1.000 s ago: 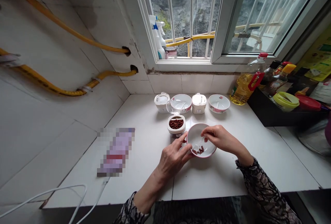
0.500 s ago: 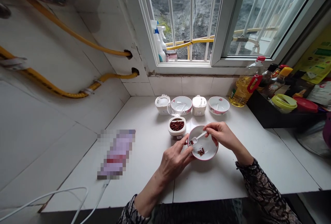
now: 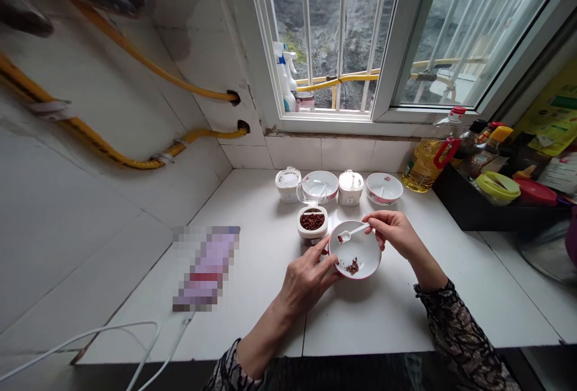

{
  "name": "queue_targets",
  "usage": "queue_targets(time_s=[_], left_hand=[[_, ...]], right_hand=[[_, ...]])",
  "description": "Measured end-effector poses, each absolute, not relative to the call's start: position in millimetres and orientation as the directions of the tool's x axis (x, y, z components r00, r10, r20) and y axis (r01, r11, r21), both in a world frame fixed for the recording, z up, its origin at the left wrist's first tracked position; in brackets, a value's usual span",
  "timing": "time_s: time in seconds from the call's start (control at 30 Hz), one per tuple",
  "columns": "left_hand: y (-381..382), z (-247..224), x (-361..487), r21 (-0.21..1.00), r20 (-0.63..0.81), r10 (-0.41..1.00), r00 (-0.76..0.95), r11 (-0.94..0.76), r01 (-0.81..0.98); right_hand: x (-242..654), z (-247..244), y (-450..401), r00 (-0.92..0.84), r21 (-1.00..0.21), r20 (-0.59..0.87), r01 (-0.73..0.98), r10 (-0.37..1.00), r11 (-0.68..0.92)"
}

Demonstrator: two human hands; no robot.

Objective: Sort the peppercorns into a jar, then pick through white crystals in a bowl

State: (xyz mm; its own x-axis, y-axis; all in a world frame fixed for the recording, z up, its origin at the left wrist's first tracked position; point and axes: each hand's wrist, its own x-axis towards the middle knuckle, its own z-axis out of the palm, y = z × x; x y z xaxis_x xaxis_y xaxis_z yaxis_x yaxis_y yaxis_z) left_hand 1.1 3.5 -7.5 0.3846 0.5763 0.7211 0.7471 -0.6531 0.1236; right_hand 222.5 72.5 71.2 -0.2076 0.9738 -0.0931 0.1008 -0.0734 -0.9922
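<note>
A white plastic spoon [image 3: 357,230], pinched in the right hand [image 3: 395,233], hangs over a round white red-rimmed bowl [image 3: 367,257] on the white tiled surface [image 3: 383,316]; the left hand [image 3: 304,275] clasps the bowl's rim.

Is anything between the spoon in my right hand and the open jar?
The upper-left rim of the bowl lies between the spoon in your right hand and the open jar. Your left hand, on the bowl's left side, sits just nearer you, close to that path. Nothing else visible blocks it.
</note>
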Motion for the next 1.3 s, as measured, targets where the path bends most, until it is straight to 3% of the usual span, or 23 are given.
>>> queue_targets(time_s=[0.17,0.33,0.4,0.5,0.63,0.77,0.93,1.13,1.3], left_hand=[[5,-10,1,0.137,0.727,0.582,0.365,-0.643,0.754],[6,-13,1,0.143,0.723,0.587,0.364,-0.643,0.753],[6,-13,2,0.144,0.722,0.59,0.361,-0.639,0.756],[7,-11,3,0.134,0.739,0.576,0.35,-0.635,0.761],[7,-8,4,0.129,0.762,0.55,0.342,-0.646,0.753],[7,-7,5,0.129,0.769,0.545,0.334,-0.644,0.754],[6,-8,3,0.112,0.767,0.539,0.348,-0.647,0.754],[3,-6,2,0.051,0.77,0.507,0.389,-0.656,0.753],[3,-3,2,0.017,0.782,0.467,0.413,-0.678,0.735]], right_hand=[[208,73,77,-0.164,-0.996,0.059,0.053,0.985,0.069],[180,81,78,-0.166,-0.913,0.316,0.215,0.934,0.347],[171,83,78,-0.207,-0.804,0.449,0.331,0.869,0.494],[164,82,77,-0.35,-0.546,0.6,0.478,0.719,0.688],[163,80,73,-0.51,-0.282,0.629,0.552,0.586,0.784],[167,85,70,-0.547,-0.208,0.657,0.529,0.519,0.822],[192,95,61,-0.425,-0.31,0.703,0.539,0.571,0.783],[239,74,41,-0.42,-0.313,0.468,0.744,0.778,0.59],[250,57,29,-0.31,-0.347,0.339,0.837,0.888,0.424]])
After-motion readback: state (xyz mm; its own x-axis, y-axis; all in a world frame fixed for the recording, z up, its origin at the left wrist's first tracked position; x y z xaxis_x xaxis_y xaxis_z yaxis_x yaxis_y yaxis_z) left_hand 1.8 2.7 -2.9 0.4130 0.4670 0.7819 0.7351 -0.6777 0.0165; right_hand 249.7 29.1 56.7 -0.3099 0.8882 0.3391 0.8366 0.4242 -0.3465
